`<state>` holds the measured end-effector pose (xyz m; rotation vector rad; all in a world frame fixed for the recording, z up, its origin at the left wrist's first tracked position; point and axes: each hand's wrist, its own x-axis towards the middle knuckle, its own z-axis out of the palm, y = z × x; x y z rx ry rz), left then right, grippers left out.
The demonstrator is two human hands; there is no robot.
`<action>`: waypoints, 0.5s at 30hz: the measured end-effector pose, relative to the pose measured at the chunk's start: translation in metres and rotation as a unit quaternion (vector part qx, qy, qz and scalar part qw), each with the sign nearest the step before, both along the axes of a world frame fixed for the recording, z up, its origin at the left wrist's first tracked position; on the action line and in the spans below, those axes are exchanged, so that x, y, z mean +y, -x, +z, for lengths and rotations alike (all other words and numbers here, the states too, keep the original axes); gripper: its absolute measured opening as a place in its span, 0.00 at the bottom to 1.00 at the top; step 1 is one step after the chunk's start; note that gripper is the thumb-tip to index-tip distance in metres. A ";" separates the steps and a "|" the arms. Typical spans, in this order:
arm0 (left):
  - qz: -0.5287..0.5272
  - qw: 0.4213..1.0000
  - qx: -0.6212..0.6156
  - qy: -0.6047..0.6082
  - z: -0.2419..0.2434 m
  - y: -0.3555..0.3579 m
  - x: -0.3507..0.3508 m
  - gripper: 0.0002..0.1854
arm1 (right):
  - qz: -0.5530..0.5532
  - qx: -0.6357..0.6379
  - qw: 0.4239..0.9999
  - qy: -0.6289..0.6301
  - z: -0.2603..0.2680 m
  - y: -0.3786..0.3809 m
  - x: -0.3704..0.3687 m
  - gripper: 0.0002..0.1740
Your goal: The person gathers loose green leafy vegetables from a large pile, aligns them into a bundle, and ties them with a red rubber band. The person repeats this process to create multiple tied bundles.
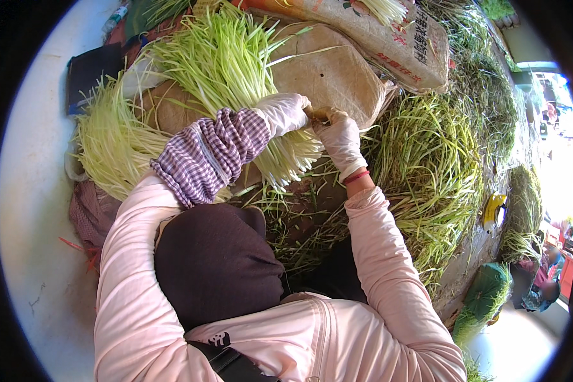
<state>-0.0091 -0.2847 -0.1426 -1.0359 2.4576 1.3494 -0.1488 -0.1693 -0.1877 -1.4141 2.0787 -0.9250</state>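
My left hand [284,113], in a pale glove below a checked cloth sleeve cover, rests over a large bunch of pale green leafy stalks [219,62], likely yellow chives. Its fingers meet those of my right hand [336,136], also gloved, above the bunch's white stem ends [286,160]. The fingertips of both hands look closed together, but whatever is between them is too small to tell. Under the bunch lies a brown sack-like cover [329,71]. A second pile of pale stalks [119,143] spreads out left of my left forearm.
A printed woven sack [410,52] lies at the top right. Heaps of loose green leaves [425,167] cover the ground to the right. A dark flat box-like item [93,71] stands beside the white wall [38,191]. Other people sit far off at the right edge, near a green bundle [487,291].
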 end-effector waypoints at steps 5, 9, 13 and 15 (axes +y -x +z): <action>0.010 1.000 -0.027 0.004 0.010 0.003 0.002 0.16 | 0.012 0.086 0.994 -0.065 0.012 -0.003 -0.001 0.14; 0.010 0.998 -0.055 0.017 0.011 0.006 0.004 0.18 | -0.006 0.002 1.000 -0.031 0.006 -0.004 -0.001 0.11; -0.005 0.999 -0.042 0.015 0.010 0.004 0.004 0.18 | -0.025 -0.157 0.986 0.040 -0.009 0.001 -0.003 0.08; 0.006 1.000 -0.027 -0.007 0.010 0.002 0.003 0.19 | -0.028 -0.208 0.976 0.059 -0.015 0.001 -0.004 0.08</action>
